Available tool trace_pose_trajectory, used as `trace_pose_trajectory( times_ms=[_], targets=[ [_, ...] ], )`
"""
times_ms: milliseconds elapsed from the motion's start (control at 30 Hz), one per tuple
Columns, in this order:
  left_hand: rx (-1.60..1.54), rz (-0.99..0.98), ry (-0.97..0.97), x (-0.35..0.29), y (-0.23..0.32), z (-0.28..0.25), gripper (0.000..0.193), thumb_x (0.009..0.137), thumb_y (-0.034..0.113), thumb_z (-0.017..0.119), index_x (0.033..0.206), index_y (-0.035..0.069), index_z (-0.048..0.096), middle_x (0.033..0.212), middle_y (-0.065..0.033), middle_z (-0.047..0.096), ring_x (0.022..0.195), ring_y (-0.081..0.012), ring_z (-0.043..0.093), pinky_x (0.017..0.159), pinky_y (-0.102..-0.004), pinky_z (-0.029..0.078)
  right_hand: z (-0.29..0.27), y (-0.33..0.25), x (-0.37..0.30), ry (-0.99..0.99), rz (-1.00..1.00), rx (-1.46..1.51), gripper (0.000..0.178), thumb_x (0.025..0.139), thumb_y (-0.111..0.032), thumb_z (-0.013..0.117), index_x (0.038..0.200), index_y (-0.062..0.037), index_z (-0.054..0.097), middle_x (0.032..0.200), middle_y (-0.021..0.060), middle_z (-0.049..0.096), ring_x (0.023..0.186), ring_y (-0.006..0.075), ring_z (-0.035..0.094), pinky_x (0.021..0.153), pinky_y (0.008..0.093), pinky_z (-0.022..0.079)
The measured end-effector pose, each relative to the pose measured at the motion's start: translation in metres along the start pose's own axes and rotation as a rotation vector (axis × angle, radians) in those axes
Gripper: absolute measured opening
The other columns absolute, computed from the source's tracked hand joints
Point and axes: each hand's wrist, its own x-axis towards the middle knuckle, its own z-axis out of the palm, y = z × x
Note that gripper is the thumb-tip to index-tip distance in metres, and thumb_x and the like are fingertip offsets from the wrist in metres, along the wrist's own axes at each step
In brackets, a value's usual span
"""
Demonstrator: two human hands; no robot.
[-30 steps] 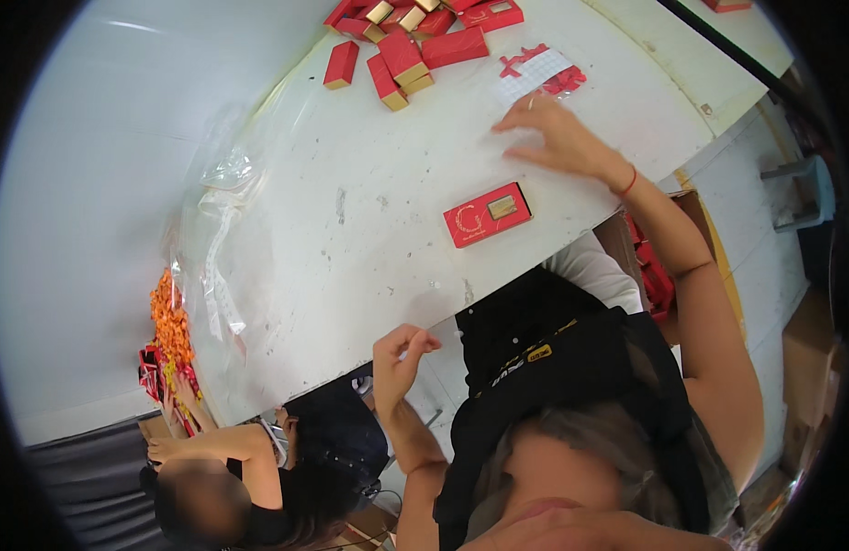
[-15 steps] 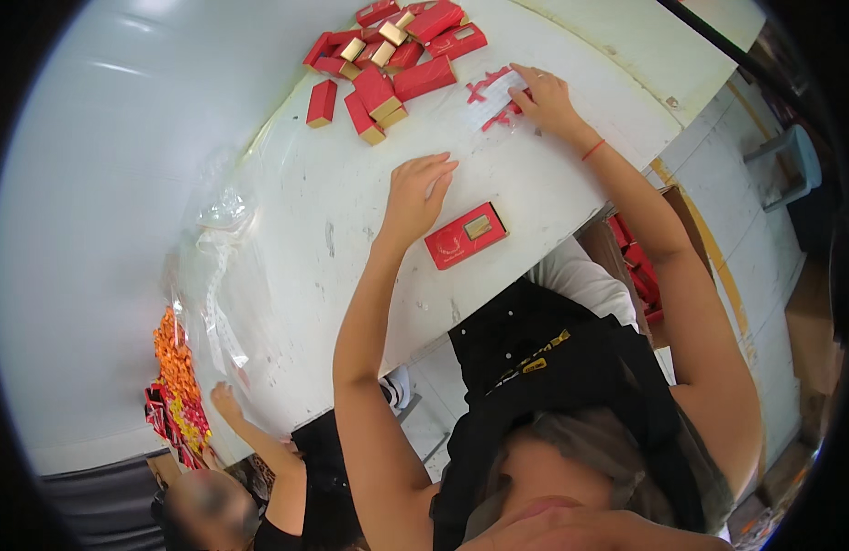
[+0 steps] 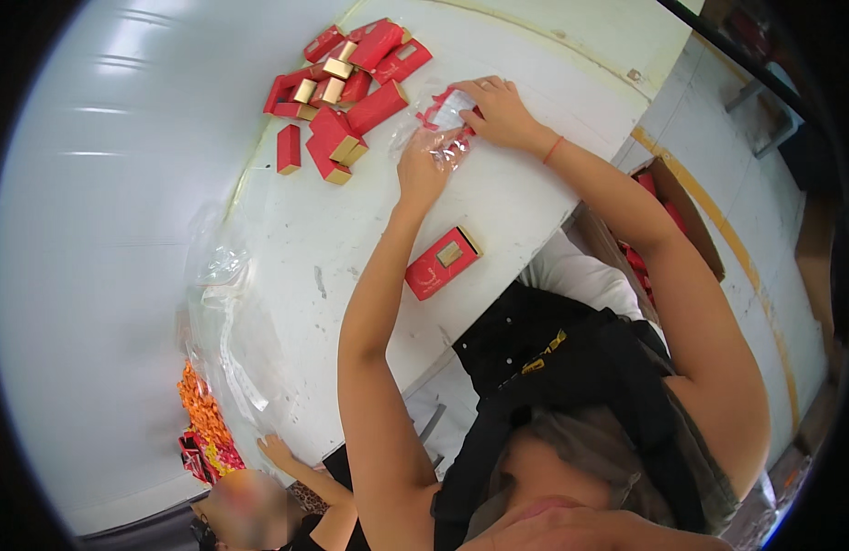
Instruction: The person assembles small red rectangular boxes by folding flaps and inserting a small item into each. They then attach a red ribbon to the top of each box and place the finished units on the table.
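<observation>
A clear plastic bag [image 3: 448, 154] with red pieces and a white sheet [image 3: 450, 110] at it lies on the white table. My left hand [image 3: 424, 167] is at the bag's near left side, its fingers closed on the crinkled film and partly covered by it. From the right, my right hand [image 3: 500, 112] holds the bag's other side, thumb and fingers bent over its edge. Nearer to me a red box [image 3: 443, 264] with a small gold window and a dark open end lies flat, touched by neither hand.
Several red and gold boxes [image 3: 377, 106] lie heaped at the far left. Clear plastic film [image 3: 224, 266] rests along the table's left edge. Orange and red small packets [image 3: 202, 404] sit by a co-worker's hand [image 3: 276, 450]. A carton [image 3: 686, 197] with red items stands at my right.
My left hand has moved away from me onto the plastic bag and closed on its film. My right hand stays at the bag. The view has shifted, and the near red box appears turned slightly.
</observation>
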Motion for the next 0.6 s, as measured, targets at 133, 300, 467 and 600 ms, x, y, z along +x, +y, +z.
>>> trace_pose_trajectory(
  times_ms=[133, 300, 467, 600],
  targets=[
    [-0.155, -0.164, 0.007, -0.009, -0.024, 0.007, 0.018, 0.079, 0.014, 0.076, 0.092, 0.003, 0.073, 0.089, -0.0102, 0.06, 0.072, -0.0214, 0.06, 0.065, -0.0323, 0.049, 0.003, 0.002, -0.004, 0.003, -0.021, -0.03, 0.047, 0.085, -0.026, 0.064, 0.129, -0.0113, 0.057, 0.121, 0.0141, 0.063, 0.119, 0.0314, 0.052, 0.096, 0.0459, 0.038],
    [-0.534, -0.638, 0.078, -0.034, 0.004, -0.053, 0.017, 0.086, 0.016, 0.073, 0.095, 0.003, 0.072, 0.08, -0.0022, 0.064, 0.069, -0.0111, 0.058, 0.059, -0.0254, 0.044, 0.002, 0.003, 0.001, 0.005, -0.033, -0.062, 0.047, 0.087, -0.029, 0.063, 0.13, -0.0126, 0.056, 0.123, 0.0135, 0.063, 0.121, 0.0314, 0.051, 0.097, 0.0469, 0.037],
    [-0.951, -0.798, 0.29, -0.077, 0.036, -0.107, 0.014, 0.092, 0.016, 0.068, 0.095, 0.004, 0.062, 0.08, -0.0026, 0.065, 0.064, -0.0079, 0.053, 0.059, -0.0217, 0.041, -0.014, -0.019, 0.006, 0.282, -0.194, 0.186, 0.03, 0.087, -0.019, 0.065, 0.115, -0.0107, 0.066, 0.11, 0.0091, 0.068, 0.107, 0.0282, 0.058, 0.086, 0.0381, 0.044],
    [-0.789, -0.701, 0.389, -0.106, 0.061, -0.118, 0.015, 0.091, 0.017, 0.069, 0.092, 0.003, 0.062, 0.08, -0.0027, 0.065, 0.065, -0.0076, 0.053, 0.06, -0.022, 0.041, -0.033, -0.099, -0.028, -0.059, -0.133, 0.757, 0.02, 0.092, -0.013, 0.065, 0.111, -0.0084, 0.071, 0.091, 0.0018, 0.066, 0.071, 0.009, 0.054, 0.066, 0.0234, 0.044]
  ],
)
